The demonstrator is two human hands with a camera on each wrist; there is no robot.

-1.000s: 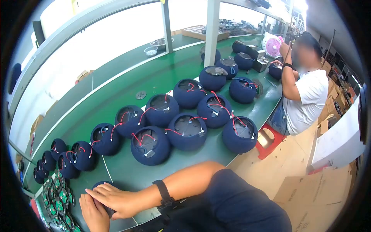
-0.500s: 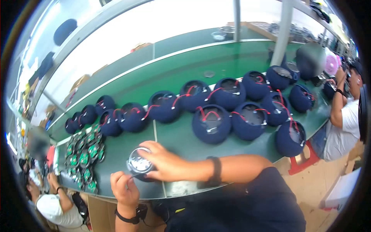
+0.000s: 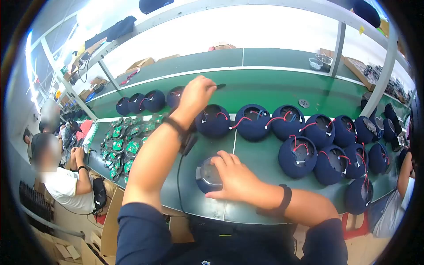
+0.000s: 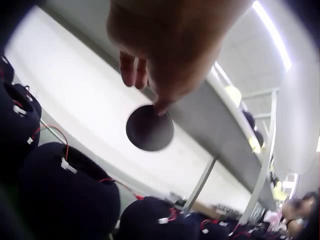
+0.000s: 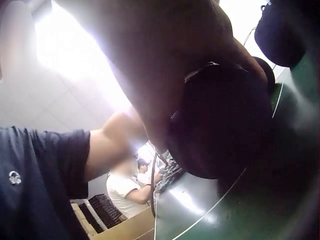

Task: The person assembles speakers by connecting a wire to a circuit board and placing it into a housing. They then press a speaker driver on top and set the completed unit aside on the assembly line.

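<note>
Raised over the row of balls, my left hand (image 3: 196, 97) pinches a thin dark disc (image 3: 221, 86) by its edge. The left wrist view shows the disc (image 4: 150, 128) face on, hanging from the fingertips of the left hand (image 4: 170, 50). My right hand (image 3: 236, 179) grips a navy ball (image 3: 201, 182) on the green table, thumb and fingers spread over its clear, shiny round top. In the right wrist view the ball (image 5: 220, 125) is very dark beneath the right hand (image 5: 155, 65), and its top is mostly hidden.
Several navy balls (image 3: 251, 128) with red wires stand in rows behind and to the right. Green circuit parts (image 3: 118, 145) are heaped at the left. A metal frame post (image 3: 380, 75) rises at the right. People sit at both sides; a cardboard box (image 3: 112, 221) is below left.
My left hand has moved from beside the ball up and away, with the dark disc in it. The right hand stays on the ball. The head view has turned left.
</note>
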